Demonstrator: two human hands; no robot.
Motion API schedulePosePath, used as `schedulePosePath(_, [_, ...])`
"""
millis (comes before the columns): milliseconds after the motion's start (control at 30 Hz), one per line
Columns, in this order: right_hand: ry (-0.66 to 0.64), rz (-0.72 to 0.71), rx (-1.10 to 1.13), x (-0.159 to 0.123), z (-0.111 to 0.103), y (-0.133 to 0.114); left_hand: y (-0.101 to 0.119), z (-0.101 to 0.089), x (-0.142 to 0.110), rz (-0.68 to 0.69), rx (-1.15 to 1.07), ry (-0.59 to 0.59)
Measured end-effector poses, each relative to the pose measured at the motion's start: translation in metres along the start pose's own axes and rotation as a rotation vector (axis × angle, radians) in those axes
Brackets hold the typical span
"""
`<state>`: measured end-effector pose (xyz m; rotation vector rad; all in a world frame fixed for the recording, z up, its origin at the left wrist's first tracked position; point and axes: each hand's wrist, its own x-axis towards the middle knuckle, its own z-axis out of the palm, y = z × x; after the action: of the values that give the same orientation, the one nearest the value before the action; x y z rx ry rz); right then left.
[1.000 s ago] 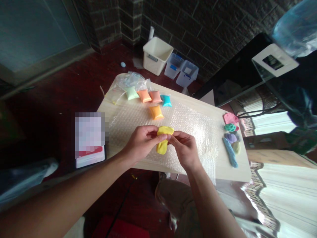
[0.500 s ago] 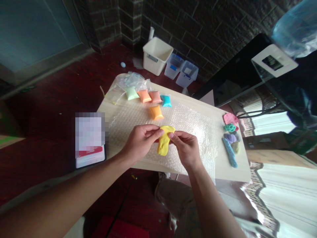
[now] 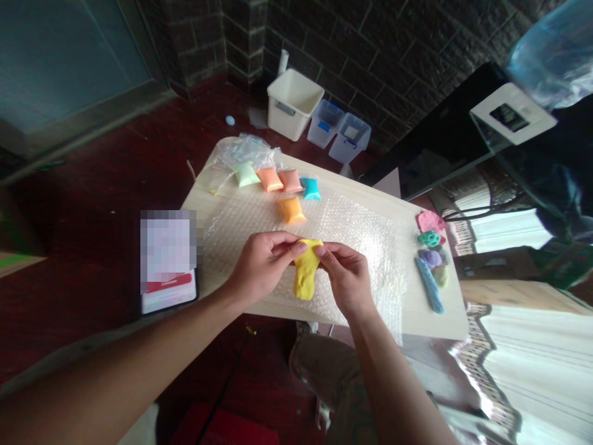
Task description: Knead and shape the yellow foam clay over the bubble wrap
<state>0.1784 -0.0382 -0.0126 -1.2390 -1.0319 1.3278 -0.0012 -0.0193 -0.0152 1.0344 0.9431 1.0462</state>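
A flattened, elongated piece of yellow modelling clay (image 3: pixel 305 281) hangs between my two hands above the bubble wrap (image 3: pixel 259 228). My left hand (image 3: pixel 264 266) pinches its upper left edge between thumb and fingers. On the opposite upper edge, my right hand (image 3: pixel 345 275) grips it the same way. The lower end dangles free, its surface dented. Just beyond my hands lies an orange-yellow clay packet (image 3: pixel 291 211). Behind it sit packets in pale green (image 3: pixel 246 174), orange (image 3: pixel 270 179), salmon (image 3: pixel 291 180) and turquoise (image 3: pixel 311 188).
Worked clay lumps lie at the table's right end: pink (image 3: pixel 432 221), green (image 3: pixel 428 238), purple (image 3: pixel 431 258) and a long blue piece (image 3: pixel 430 286). Clear plastic bags (image 3: pixel 250 150) rest at the far left corner. A phone or tablet (image 3: pixel 169 290) is left of the table. Storage bins (image 3: pixel 291 105) stand beyond.
The yellow clay hangs slightly lower and looks longer, its top edge drawn between my thumbs. My right hand has shifted slightly left; both hands keep their hold.
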Motion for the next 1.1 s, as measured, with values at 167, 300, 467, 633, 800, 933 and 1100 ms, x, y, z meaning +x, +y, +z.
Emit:
schedulePosePath(167, [0.011,-0.027,-0.006,-0.001,0.001,-0.0004,0.0026,0.0013,-0.0008,0.001,0.067,-0.002])
schedulePosePath(300, [0.043,-0.046,-0.03,-0.0011,0.0001,0.0007,0.0006,0.0043,-0.002,-0.025,-0.018,-0.025])
schedulePosePath(467, [-0.043,0.023,0.036,-0.0015,0.0039,-0.003,-0.0022,0.0028,-0.001,-0.02,-0.094,0.049])
schedulePosePath(633, [-0.136,0.06,-0.044,-0.0022,0.0066,-0.006,0.0004,0.0019,0.0014,-0.026,-0.163,0.129])
schedulePosePath(800, [-0.067,0.007,-0.028,-0.0008,0.0048,-0.0037,0.0013,0.0036,0.0012,-0.13,-0.243,0.024])
schedulePosePath(933, [-0.093,0.021,0.003,-0.0002,0.0039,-0.0027,-0.0038,0.0036,-0.0001,-0.157,-0.187,-0.054])
schedulePosePath(1100, [-0.107,0.044,-0.004,0.0002,0.0019,-0.0016,-0.0065,0.0014,0.0001,-0.089,-0.071,-0.079])
